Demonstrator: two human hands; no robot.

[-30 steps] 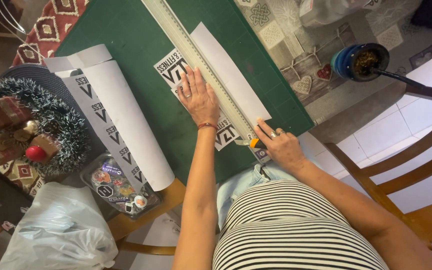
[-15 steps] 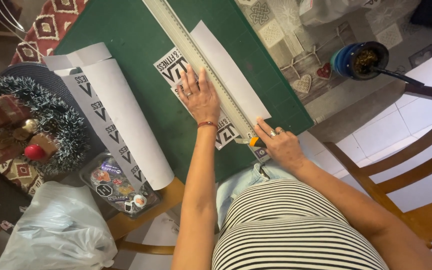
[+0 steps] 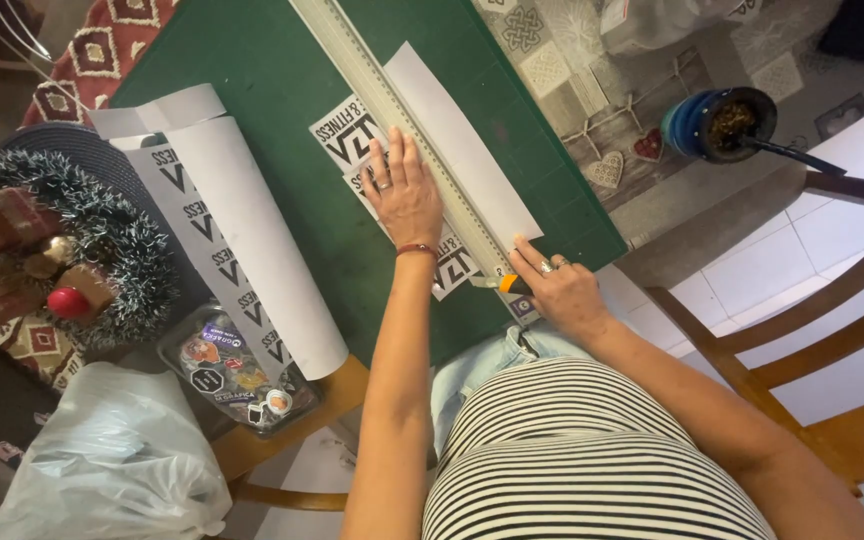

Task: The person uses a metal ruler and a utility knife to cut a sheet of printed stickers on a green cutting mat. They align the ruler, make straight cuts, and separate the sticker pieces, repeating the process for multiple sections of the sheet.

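My left hand lies flat, fingers spread, on a printed white sheet and presses against a long metal ruler that runs diagonally across the green cutting mat. My right hand grips a small cutter with an orange tip at the near end of the ruler. A plain white paper strip lies on the far side of the ruler.
A rolled printed sheet rests on the mat's left. A tinsel wreath with red balls, a sticker-covered case and a plastic bag sit at left. A blue cup and a wooden chair stand at right.
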